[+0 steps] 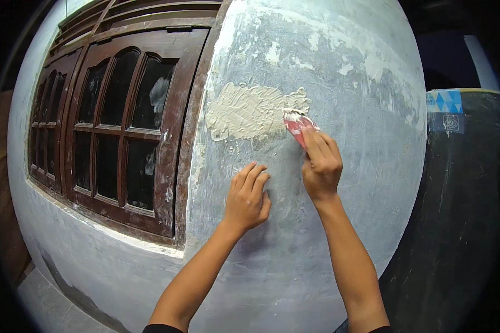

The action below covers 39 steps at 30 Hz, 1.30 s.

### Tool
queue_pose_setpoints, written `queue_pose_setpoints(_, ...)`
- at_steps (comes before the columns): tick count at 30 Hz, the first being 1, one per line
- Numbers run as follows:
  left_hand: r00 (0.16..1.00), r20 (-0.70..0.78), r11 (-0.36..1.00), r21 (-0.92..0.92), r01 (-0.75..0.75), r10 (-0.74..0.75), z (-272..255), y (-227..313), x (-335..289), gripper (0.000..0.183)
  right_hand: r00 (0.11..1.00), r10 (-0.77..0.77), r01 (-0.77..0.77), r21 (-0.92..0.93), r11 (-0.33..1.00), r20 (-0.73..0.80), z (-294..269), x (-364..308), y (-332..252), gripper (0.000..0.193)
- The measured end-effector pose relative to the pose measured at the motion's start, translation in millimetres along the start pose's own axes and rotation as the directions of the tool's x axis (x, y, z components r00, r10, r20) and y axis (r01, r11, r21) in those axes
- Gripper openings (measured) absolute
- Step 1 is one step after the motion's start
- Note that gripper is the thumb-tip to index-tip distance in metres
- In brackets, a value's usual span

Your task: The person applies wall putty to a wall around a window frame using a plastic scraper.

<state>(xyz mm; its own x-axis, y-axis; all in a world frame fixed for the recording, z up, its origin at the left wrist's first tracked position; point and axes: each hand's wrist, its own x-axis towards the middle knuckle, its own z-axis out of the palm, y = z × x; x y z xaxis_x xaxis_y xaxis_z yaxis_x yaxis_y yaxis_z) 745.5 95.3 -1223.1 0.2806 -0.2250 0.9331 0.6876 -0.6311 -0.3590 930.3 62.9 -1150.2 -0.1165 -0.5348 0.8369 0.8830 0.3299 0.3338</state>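
My right hand grips a red putty spreader whose upper edge is smeared with pale filler. The spreader meets the right end of a thick cream patch of filler, rough and ridged, on the grey-blue wall. Below that patch, my left hand is held close to the wall with its fingers loosely bent and apart, holding nothing. Whether its fingertips touch the wall is hard to tell.
Left of the patch, a brown wooden window with dark panes and white smudges is set into the wall above a pale sill. Flaking white paint marks the upper wall. A dark panel with a blue-and-white sticker stands at the right.
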Motion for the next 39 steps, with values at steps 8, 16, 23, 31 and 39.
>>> queue_pose_setpoints(8,0.997,-0.071,1.000,0.006,0.022,-0.022,18,-2,-2,0.048,0.981,-0.184,0.194,-0.187,0.963,0.066,19,-2,15,0.029)
queue_pose_setpoints(16,0.998,-0.064,1.000,0.003,0.018,-0.018,17,-4,-5,0.048,0.967,-0.220,0.246,-0.258,0.934,0.126,36,-18,21,0.030)
queue_pose_setpoints(23,0.998,-0.068,1.000,-0.011,-0.001,0.000,16,-5,-2,0.046,0.959,-0.230,0.267,-0.250,0.930,0.167,22,-13,23,0.033)
queue_pose_setpoints(31,0.997,-0.070,1.000,0.019,-0.007,0.009,18,-2,-4,0.045,0.996,-0.037,0.045,-0.110,0.993,0.076,-19,6,18,0.030)
queue_pose_setpoints(39,0.999,-0.050,0.999,0.033,0.001,0.001,19,-2,-6,0.045,0.534,0.696,-0.760,0.633,0.146,0.480,-15,16,31,0.032)
